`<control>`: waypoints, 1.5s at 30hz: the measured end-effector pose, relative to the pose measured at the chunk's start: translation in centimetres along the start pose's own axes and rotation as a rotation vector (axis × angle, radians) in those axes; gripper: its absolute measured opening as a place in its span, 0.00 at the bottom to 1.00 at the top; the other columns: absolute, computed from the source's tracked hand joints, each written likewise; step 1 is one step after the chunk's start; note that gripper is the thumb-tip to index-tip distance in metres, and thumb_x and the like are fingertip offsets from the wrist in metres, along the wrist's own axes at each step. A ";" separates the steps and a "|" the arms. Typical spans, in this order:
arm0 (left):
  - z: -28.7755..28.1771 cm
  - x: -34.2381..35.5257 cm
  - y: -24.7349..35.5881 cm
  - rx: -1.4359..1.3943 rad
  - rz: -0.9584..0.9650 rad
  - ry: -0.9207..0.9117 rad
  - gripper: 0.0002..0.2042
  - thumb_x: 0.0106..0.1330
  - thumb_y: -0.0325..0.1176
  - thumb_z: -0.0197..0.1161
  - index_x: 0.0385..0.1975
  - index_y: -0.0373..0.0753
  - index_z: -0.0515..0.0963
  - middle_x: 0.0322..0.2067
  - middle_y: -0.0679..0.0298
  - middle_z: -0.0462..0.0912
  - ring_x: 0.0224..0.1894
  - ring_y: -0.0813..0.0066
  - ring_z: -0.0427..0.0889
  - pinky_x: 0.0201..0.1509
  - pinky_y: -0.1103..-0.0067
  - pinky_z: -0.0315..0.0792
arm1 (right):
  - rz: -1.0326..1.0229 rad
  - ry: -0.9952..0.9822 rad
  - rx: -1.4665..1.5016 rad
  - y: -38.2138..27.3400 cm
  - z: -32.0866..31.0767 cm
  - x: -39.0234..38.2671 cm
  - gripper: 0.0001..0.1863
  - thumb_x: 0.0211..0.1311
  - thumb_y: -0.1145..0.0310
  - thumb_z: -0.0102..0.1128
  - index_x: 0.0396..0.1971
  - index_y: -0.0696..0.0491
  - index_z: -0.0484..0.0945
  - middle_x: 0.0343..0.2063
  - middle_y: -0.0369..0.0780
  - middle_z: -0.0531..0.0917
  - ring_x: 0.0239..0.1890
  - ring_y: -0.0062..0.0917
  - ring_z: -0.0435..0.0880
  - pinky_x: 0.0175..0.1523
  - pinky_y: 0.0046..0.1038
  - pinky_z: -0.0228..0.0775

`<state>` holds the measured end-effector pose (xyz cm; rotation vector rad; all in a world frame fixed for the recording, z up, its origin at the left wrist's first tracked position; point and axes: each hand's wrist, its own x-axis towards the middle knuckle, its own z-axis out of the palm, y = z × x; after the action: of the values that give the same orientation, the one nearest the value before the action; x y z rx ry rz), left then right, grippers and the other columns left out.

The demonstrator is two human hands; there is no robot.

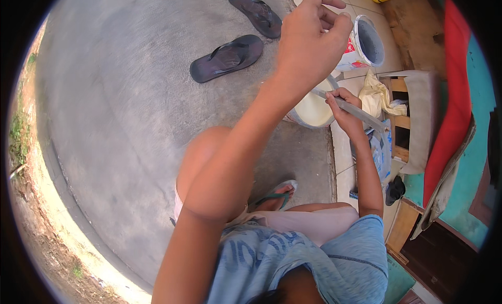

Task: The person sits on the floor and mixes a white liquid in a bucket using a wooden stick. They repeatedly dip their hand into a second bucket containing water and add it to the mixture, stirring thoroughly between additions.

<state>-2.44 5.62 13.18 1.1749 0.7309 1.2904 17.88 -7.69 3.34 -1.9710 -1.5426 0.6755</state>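
My left hand [318, 34] is raised above the floor's tiled edge, with its fingers bent and the index finger apart from the thumb. I see nothing held in it. My right hand [346, 109] grips a long, flat grey strip [366, 117]. That strip slants across a bucket of creamy white liquid [312, 111], and my left forearm hides part of both. Another grey piece [333, 82] shows at the bucket's far side; whether it joins the strip I cannot tell. Just beyond stands a second white bucket [357, 55], tipped toward me in view, with a greyish inside.
Two dark flip-flops [227, 58] [256, 13] lie on the grey concrete floor [115, 89]. To the right are a pale crumpled cloth [374, 94], a wooden frame [401, 121], blue-and-white packaging [380, 152] and a long red cloth [449, 105]. My sandalled foot [278, 196] rests nearby.
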 end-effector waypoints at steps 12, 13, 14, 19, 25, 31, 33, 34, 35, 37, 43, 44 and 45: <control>-0.4 0.1 0.2 -0.029 -0.025 -0.014 0.13 0.63 0.28 0.57 0.46 0.31 0.73 0.29 0.60 0.81 0.30 0.79 0.79 0.34 0.80 0.74 | 0.140 -0.100 0.345 1.3 -0.4 -2.2 0.10 0.62 0.68 0.63 0.29 0.61 0.78 0.25 0.39 0.83 0.29 0.17 0.82 0.35 0.20 0.72; -0.1 0.1 0.1 -0.011 -0.029 -0.007 0.14 0.63 0.28 0.57 0.47 0.30 0.73 0.29 0.59 0.82 0.30 0.78 0.79 0.34 0.80 0.75 | 0.085 -0.056 0.244 1.1 -0.2 -1.9 0.10 0.62 0.68 0.62 0.30 0.61 0.78 0.25 0.39 0.83 0.29 0.17 0.82 0.35 0.20 0.72; 0.0 0.0 0.1 -0.003 -0.008 -0.008 0.14 0.63 0.28 0.58 0.47 0.31 0.73 0.29 0.59 0.82 0.30 0.78 0.79 0.34 0.80 0.75 | 0.024 -0.018 0.151 0.9 0.2 -1.5 0.10 0.62 0.68 0.62 0.30 0.61 0.78 0.25 0.39 0.83 0.28 0.17 0.82 0.35 0.20 0.71; 0.0 -0.2 0.4 0.022 0.007 0.011 0.13 0.62 0.28 0.58 0.46 0.31 0.73 0.28 0.58 0.81 0.30 0.76 0.80 0.35 0.80 0.75 | 0.110 0.034 0.006 1.5 -1.8 -1.9 0.10 0.64 0.68 0.60 0.30 0.60 0.78 0.22 0.39 0.83 0.26 0.18 0.81 0.33 0.21 0.71; -0.7 0.0 0.6 -0.042 -0.031 -0.013 0.13 0.62 0.28 0.58 0.46 0.31 0.73 0.27 0.59 0.81 0.29 0.77 0.80 0.34 0.80 0.75 | 0.230 0.010 0.364 2.5 -1.2 -2.9 0.10 0.66 0.69 0.59 0.30 0.61 0.78 0.23 0.38 0.82 0.30 0.18 0.85 0.34 0.18 0.74; -0.2 -0.3 0.5 0.029 0.028 0.010 0.13 0.62 0.27 0.58 0.46 0.32 0.74 0.28 0.60 0.81 0.29 0.79 0.79 0.33 0.81 0.74 | 0.068 0.149 0.194 3.8 -0.3 -2.2 0.11 0.68 0.70 0.57 0.29 0.62 0.77 0.26 0.37 0.80 0.28 0.19 0.83 0.36 0.20 0.78; -0.3 -0.2 0.6 0.001 0.003 0.015 0.13 0.62 0.27 0.58 0.46 0.32 0.74 0.28 0.60 0.81 0.29 0.78 0.79 0.34 0.81 0.74 | 0.143 0.122 0.130 3.9 -1.8 -2.5 0.10 0.67 0.69 0.58 0.29 0.62 0.77 0.24 0.39 0.82 0.29 0.20 0.85 0.35 0.20 0.75; -0.5 -0.1 0.8 -0.003 -0.032 0.019 0.13 0.62 0.27 0.58 0.45 0.32 0.74 0.28 0.59 0.82 0.29 0.77 0.80 0.34 0.81 0.75 | 0.181 0.110 0.098 4.0 -2.5 -2.8 0.10 0.66 0.69 0.59 0.29 0.61 0.77 0.24 0.40 0.83 0.29 0.20 0.85 0.34 0.21 0.74; -0.6 -0.1 0.9 -0.010 -0.070 0.023 0.13 0.62 0.27 0.58 0.45 0.32 0.74 0.28 0.59 0.82 0.29 0.77 0.80 0.34 0.80 0.75 | 0.191 0.071 0.147 4.2 -3.0 -3.3 0.11 0.66 0.69 0.58 0.29 0.61 0.77 0.24 0.41 0.83 0.27 0.21 0.85 0.35 0.21 0.76; -1.0 -0.1 0.7 -0.041 -0.010 0.022 0.13 0.62 0.27 0.58 0.45 0.32 0.74 0.28 0.59 0.82 0.30 0.76 0.80 0.35 0.80 0.75 | 0.248 0.068 0.292 4.3 -2.6 -3.8 0.11 0.67 0.68 0.58 0.29 0.61 0.77 0.24 0.41 0.83 0.27 0.21 0.85 0.36 0.21 0.78; -0.7 0.0 0.6 0.002 0.020 0.022 0.13 0.62 0.28 0.58 0.45 0.30 0.73 0.29 0.58 0.82 0.30 0.76 0.80 0.35 0.79 0.75 | 0.503 0.139 0.633 4.6 -2.5 -5.2 0.12 0.64 0.65 0.60 0.36 0.61 0.76 0.33 0.43 0.82 0.31 0.28 0.85 0.40 0.27 0.83; -0.7 -0.1 0.6 0.021 0.031 0.018 0.13 0.62 0.28 0.58 0.45 0.30 0.73 0.29 0.58 0.82 0.30 0.76 0.80 0.35 0.79 0.75 | 0.513 0.177 0.686 4.9 -3.1 -5.5 0.12 0.64 0.66 0.59 0.37 0.61 0.76 0.33 0.43 0.82 0.31 0.28 0.86 0.40 0.28 0.83; -0.7 -0.1 0.7 0.027 0.031 0.022 0.13 0.62 0.28 0.58 0.45 0.29 0.73 0.28 0.58 0.82 0.30 0.76 0.80 0.35 0.79 0.75 | 0.522 0.216 0.738 5.1 -3.8 -5.8 0.12 0.64 0.66 0.59 0.38 0.61 0.76 0.33 0.43 0.82 0.31 0.29 0.86 0.41 0.29 0.83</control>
<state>-3.37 5.65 13.59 1.1995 0.7517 1.3245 22.75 -14.80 2.90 -1.7609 -0.5086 1.0168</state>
